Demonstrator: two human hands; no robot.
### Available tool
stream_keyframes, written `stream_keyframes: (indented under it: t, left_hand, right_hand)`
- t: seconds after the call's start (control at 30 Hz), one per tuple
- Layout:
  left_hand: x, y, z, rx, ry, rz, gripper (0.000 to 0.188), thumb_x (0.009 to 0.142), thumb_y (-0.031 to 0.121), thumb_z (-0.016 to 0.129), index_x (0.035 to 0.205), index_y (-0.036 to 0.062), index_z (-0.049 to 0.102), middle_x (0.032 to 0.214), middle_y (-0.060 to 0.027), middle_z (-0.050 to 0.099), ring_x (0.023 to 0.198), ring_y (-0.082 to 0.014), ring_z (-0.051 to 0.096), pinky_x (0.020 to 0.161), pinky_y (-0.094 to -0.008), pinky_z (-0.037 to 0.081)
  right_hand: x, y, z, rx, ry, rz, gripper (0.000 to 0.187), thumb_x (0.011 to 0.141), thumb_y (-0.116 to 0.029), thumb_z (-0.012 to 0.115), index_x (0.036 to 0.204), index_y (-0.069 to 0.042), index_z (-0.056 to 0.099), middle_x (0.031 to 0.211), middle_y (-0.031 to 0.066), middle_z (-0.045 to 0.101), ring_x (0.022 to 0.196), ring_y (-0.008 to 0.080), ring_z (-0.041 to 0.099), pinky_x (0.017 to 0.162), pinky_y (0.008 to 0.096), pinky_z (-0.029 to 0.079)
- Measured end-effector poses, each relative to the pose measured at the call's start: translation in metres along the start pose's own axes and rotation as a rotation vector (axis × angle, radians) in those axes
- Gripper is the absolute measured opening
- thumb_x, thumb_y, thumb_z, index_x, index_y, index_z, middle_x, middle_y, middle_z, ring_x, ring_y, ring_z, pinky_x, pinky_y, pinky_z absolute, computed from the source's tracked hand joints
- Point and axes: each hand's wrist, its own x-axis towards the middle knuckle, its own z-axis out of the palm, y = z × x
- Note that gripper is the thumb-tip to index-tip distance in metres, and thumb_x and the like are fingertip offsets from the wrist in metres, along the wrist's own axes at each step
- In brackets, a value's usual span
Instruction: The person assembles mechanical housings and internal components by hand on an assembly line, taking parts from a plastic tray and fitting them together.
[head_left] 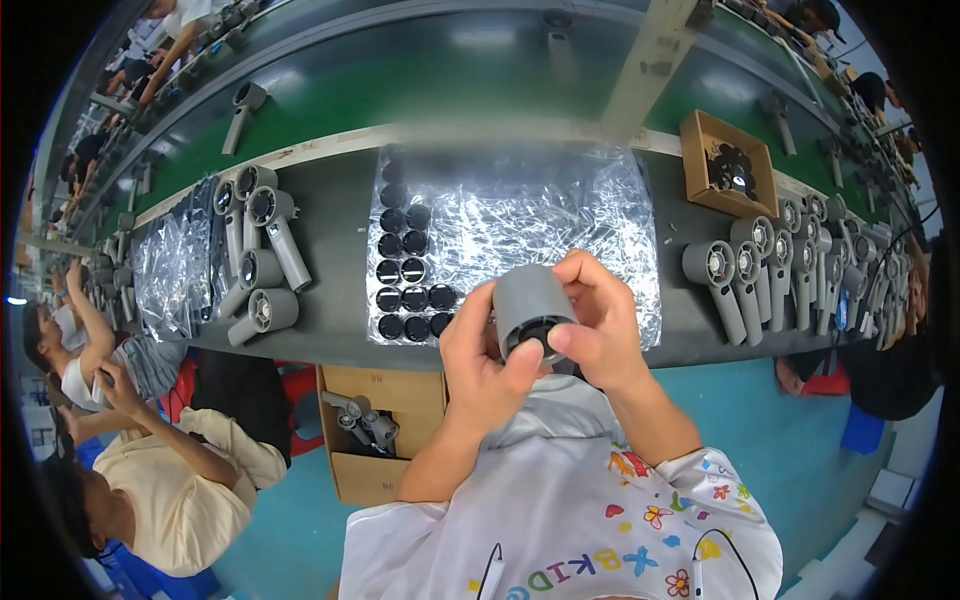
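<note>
Between my two hands is a grey handheld fan (532,293), its round head tilted toward me above the bench's near edge. My left hand (478,365) is closed around its left side. Fingers of my right hand (608,335) wrap the other side. Both thumbs press at a black round part (537,330) in the near end of the fan head. The fan's handle is hidden. Beyond my hands lies a shiny clear plastic sheet (590,215), with rows of black round caps (414,297) along its left side.
Grey fans lie in a group (265,215) at left and crowd the bench (765,255) at right. A cardboard box (700,185) of black parts stands far right. Behind runs a green conveyor (330,90). An open carton (375,475) is below; co-workers sit at left.
</note>
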Motion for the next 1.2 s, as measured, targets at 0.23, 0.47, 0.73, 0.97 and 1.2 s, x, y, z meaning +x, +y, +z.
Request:
stream_keyframes:
  t: [0.23, 0.47, 0.73, 0.97, 1.2]
  left_hand:
    - [0.006, 0.012, 0.001, -0.254, 0.059, -0.191, 0.063, 0.089, 0.036, 0.078, 0.129, -0.0059, 0.053, 0.106, -0.0102, 0.064, 0.085, -0.0138, 0.068, 0.064, -0.0249, 0.058]
    - [0.003, 0.001, -0.001, -0.054, -0.041, -0.015, 0.073, 0.088, 0.04, 0.079, 0.135, -0.007, 0.05, 0.115, -0.0111, 0.062, 0.096, -0.0147, 0.064, 0.078, -0.0276, 0.054]
    - [0.021, -0.002, -0.018, -0.481, -0.098, -0.506, 0.08, 0.088, 0.045, 0.075, 0.142, -0.005, 0.043, 0.101, -0.016, 0.067, 0.074, -0.0228, 0.07, 0.06, -0.0338, 0.059]
    - [0.131, 0.009, -0.048, -0.108, 0.052, -0.528, 0.057, 0.101, 0.056, 0.049, 0.112, 0.0005, 0.06, 0.065, -0.0103, 0.06, 0.051, -0.0199, 0.059, 0.046, -0.0307, 0.05]
    - [0.301, -0.03, -0.073, 0.091, 0.029, -0.499, 0.053, 0.097, 0.057, 0.062, 0.111, 0.0055, 0.061, 0.085, -0.0058, 0.062, 0.064, -0.0171, 0.062, 0.049, -0.0304, 0.051]
  right_hand:
    - [0.007, -0.004, -0.001, -0.017, -0.037, -0.166, 0.052, 0.074, -0.01, 0.085, 0.115, 0.002, 0.056, 0.111, 0.0071, 0.057, 0.109, 0.0183, 0.064, 0.087, 0.0365, 0.061]
    - [0.003, -0.001, -0.01, -0.055, -0.024, -0.172, 0.067, 0.066, -0.024, 0.091, 0.117, 0.003, 0.057, 0.103, 0.0039, 0.05, 0.096, 0.0142, 0.056, 0.084, 0.0305, 0.047]
    - [-0.021, -0.04, -0.042, -0.57, 0.053, -0.267, 0.075, 0.07, -0.012, 0.09, 0.138, -0.003, 0.058, 0.116, 0.0105, 0.063, 0.099, 0.0196, 0.067, 0.085, 0.0318, 0.055]
    - [-0.096, -0.059, -0.122, -1.0, 0.827, -0.116, 0.04, 0.076, -0.003, 0.082, 0.115, -0.003, 0.07, 0.082, 0.0011, 0.057, 0.062, 0.0066, 0.052, 0.056, 0.0241, 0.043]
    - [-0.114, -0.031, -0.148, -1.364, 0.959, 0.021, 0.044, 0.073, -0.012, 0.084, 0.114, -0.005, 0.068, 0.082, 0.0069, 0.056, 0.057, 0.0211, 0.053, 0.056, 0.0342, 0.047]
